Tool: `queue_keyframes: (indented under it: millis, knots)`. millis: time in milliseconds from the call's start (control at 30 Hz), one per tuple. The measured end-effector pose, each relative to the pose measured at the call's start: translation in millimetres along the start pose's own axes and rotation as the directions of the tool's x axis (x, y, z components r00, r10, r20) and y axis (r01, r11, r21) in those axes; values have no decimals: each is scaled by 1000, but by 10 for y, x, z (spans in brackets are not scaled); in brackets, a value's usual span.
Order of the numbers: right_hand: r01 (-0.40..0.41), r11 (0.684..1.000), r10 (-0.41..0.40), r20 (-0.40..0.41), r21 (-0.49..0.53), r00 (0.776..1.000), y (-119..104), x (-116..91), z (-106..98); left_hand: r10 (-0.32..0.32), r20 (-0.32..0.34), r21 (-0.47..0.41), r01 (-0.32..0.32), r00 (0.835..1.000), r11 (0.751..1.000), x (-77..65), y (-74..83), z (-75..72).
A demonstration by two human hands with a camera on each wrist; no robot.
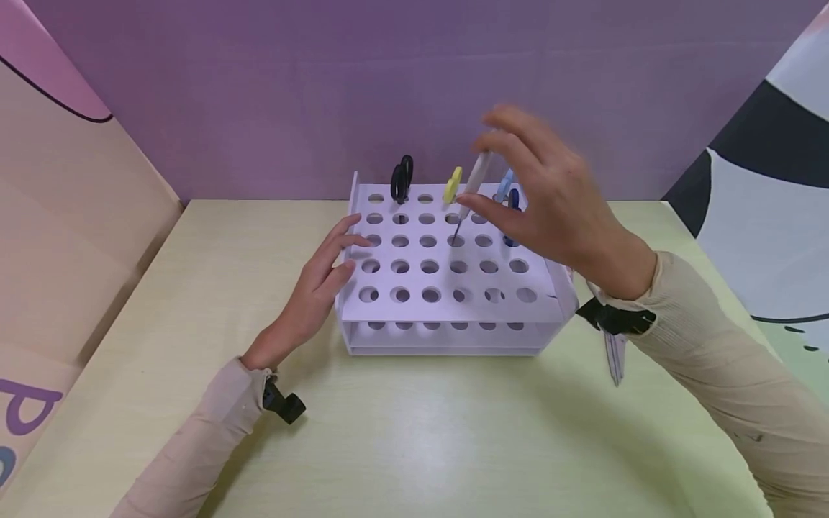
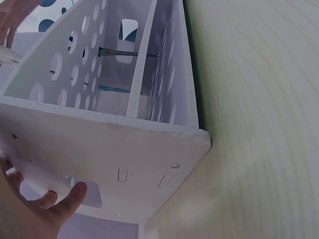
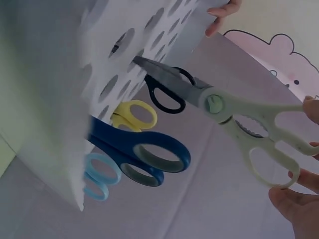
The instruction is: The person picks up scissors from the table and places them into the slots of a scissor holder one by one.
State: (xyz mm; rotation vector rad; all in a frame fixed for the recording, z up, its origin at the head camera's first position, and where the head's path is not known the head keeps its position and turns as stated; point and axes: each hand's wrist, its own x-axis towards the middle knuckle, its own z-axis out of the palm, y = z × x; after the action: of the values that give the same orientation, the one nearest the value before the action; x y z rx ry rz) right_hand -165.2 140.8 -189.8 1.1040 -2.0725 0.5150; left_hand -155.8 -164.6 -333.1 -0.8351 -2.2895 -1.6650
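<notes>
A white rack (image 1: 411,308) with rows of round holes stands on the table. My right hand (image 1: 557,187) pinches the handles of pale green kitchen scissors (image 3: 256,132) above it. Their closed blades slant down, with the tip right at one of the holes. My left hand (image 1: 317,288) holds the rack's left side panel (image 2: 99,154), fingers reaching over its edge and thumb on the outer face by the cutout. Black scissors (image 1: 401,180), yellow scissors (image 1: 452,185), light blue scissors (image 3: 103,169) and dark blue scissors (image 3: 149,152) stand in other holes, handles up.
Beside the rack, partly hidden by my right wrist, pointed slim things (image 1: 615,358) lie on the pale wooden table (image 1: 414,432). A purple backdrop (image 1: 291,101) rises close behind the rack. Printed panels (image 1: 771,187) flank the table.
</notes>
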Motion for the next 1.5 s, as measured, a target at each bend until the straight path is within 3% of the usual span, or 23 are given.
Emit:
queue_keyframes:
  millis: [267,467,600,867,1133,1367,1500]
  knots:
    - [-44,998,50,167,-39,985,86,-61,50,4,6,2,-4,1000,1000,27,17,46]
    - [-77,994,98,354,-74,930,89,-83,218,10,12,-2,-10,1000,1000,11,-6,8]
    - [-66,993,103,424,-101,900,47,-64,316,15,4,3,-15,1000,1000,-10,-29,-37]
    - [-78,991,119,446,-108,887,37,-78,323,5,-1,12,-5,1000,1000,-38,-56,-69]
    - [-171,980,199,452,-102,870,-16,-147,113,23,8,-11,-23,1000,1000,-23,-45,-39]
    - [-185,981,191,397,-55,898,-93,-227,-93,21,5,8,-21,1000,1000,-6,-47,-45]
    - [-219,973,228,373,-68,899,-118,-280,-185,20,1,9,-20,1000,1000,-3,-47,-52]
